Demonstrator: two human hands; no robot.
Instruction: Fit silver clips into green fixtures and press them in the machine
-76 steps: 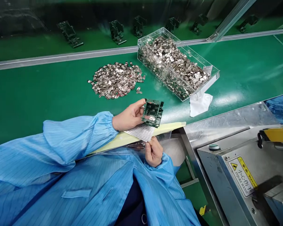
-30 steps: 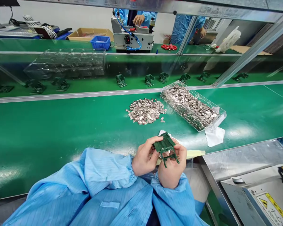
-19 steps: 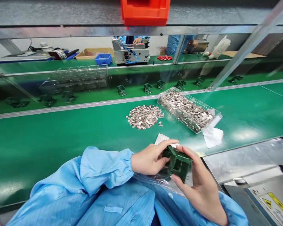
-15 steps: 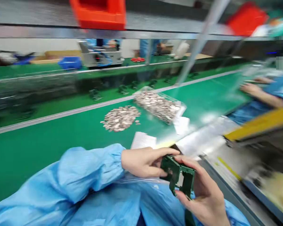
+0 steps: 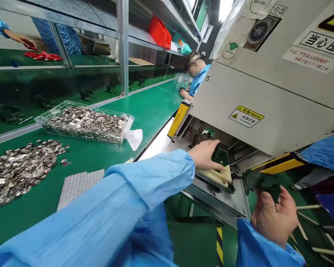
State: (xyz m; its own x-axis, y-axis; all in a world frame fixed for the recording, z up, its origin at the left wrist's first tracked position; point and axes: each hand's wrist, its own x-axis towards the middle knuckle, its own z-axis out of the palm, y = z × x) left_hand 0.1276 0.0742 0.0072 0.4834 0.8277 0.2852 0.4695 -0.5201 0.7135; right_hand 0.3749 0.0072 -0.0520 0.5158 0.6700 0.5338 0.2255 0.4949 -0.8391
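Note:
My left hand [image 5: 206, 155] reaches into the machine's opening, thumb and fingers on either side of a dark green plastic frame part [image 5: 220, 155]. That part sits at a cream-coloured fixture block [image 5: 215, 176], and the thumb lies along the block's edge. Some of the fingers are hidden behind the part. Lower right, outside the machine, my right hand [image 5: 275, 213] is closed on another dark green plastic frame part [image 5: 261, 182], smeared by motion.
A grey press machine [image 5: 267, 92] with warning labels overhangs the fixture. On the green bench [image 5: 150, 107] stand a clear tray [image 5: 125, 137] of small metal pieces, a loose heap [image 5: 25, 167] of them and a ridged white sheet [image 5: 79, 185]. A co-worker [image 5: 199, 76] sits farther along.
The view has swung right to the machine. Both hands were together on one green frame part before my body; now they are apart, the left inside the machine, the right holding a part outside.

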